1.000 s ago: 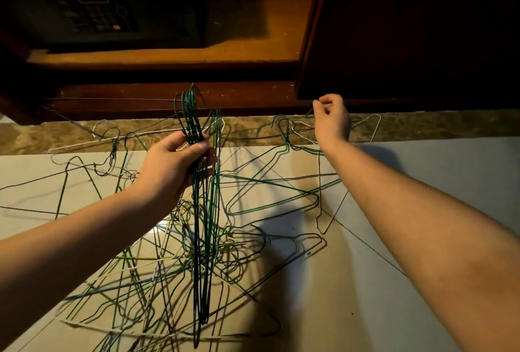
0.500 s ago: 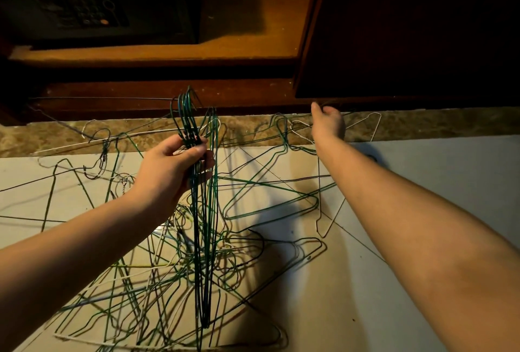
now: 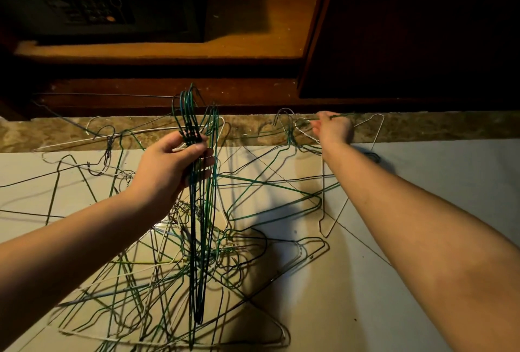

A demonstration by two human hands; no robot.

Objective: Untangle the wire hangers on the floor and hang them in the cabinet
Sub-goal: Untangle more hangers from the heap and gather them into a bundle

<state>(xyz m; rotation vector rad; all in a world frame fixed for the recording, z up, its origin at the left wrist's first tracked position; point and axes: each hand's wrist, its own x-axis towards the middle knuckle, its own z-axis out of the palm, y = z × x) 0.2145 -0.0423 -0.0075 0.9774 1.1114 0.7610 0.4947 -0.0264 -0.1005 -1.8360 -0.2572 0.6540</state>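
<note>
Right hand (image 3: 333, 129) lowered slightly to far rim of floor tangle (image 3: 225, 253), now pinches green wire (image 3: 342, 116). Left hand (image 3: 168, 168) unchanged: grips bundle of freed green hangers (image 3: 191, 135) by necks, hooks up, bodies hanging vertical over pile. Pinched wire runs left-right along stone strip below cabinet (image 3: 253, 50), ahead-right of person; right hand nearer. Likely next: draw it clear toward bundle; neighbouring loops may snag.

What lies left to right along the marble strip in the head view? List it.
Dark wire hanger hook, left hand, upright bundle of green wire hangers, right hand pinching a green wire hanger, white wire hanger.
</note>
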